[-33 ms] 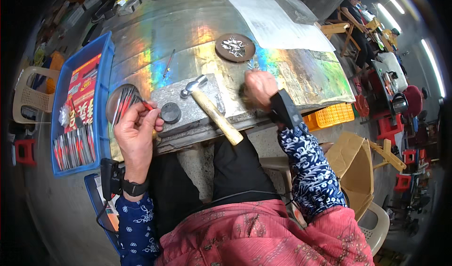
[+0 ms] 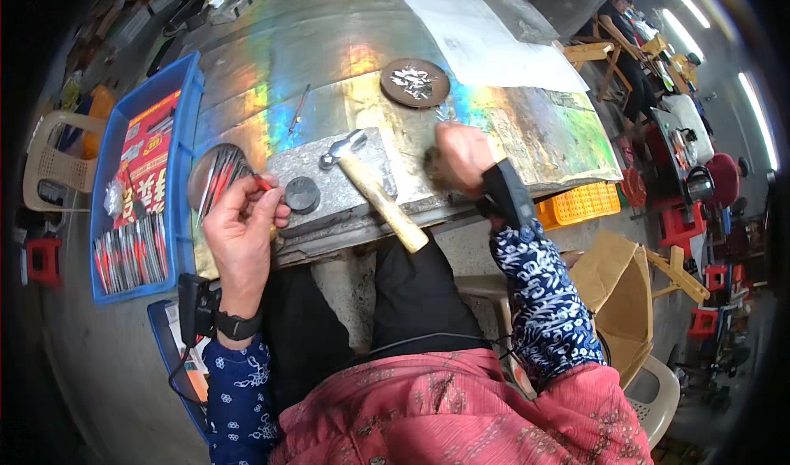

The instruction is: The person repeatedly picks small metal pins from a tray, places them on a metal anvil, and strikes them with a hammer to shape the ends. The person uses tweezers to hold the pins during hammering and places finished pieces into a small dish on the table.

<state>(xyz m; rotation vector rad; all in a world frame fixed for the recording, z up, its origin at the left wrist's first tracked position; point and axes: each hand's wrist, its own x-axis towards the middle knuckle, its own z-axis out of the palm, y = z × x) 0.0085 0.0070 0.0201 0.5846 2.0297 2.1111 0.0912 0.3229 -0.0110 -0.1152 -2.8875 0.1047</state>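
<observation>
My left hand (image 2: pixel 241 228) is closed in a pinch on a slim red piece (image 2: pixel 262 183), whose full shape is hidden by the fingers. Beside it a round dish (image 2: pixel 197 179) holds several slim red and grey pieces. A black round block (image 2: pixel 302 195) sits just right of these fingers, on a grey stone slab (image 2: pixel 288 165). Across the slab lies a hammer (image 2: pixel 377 192), its pale wooden handle jutting over the table edge. My right hand (image 2: pixel 462 156) is curled closed above the table, right of the hammer; its fingertips are blurred and whatever they hold is hidden.
A brown round plate (image 2: pixel 390 95) carries small silvery bits. One thin tool (image 2: pixel 299 109) lies behind the slab. At left stands a blue tray (image 2: pixel 188 127) with packed slim pieces; white sheeting (image 2: pixel 485 53) covers the far right. A yellow basket (image 2: pixel 580 205) and cardboard box (image 2: pixel 613 300) are lower right.
</observation>
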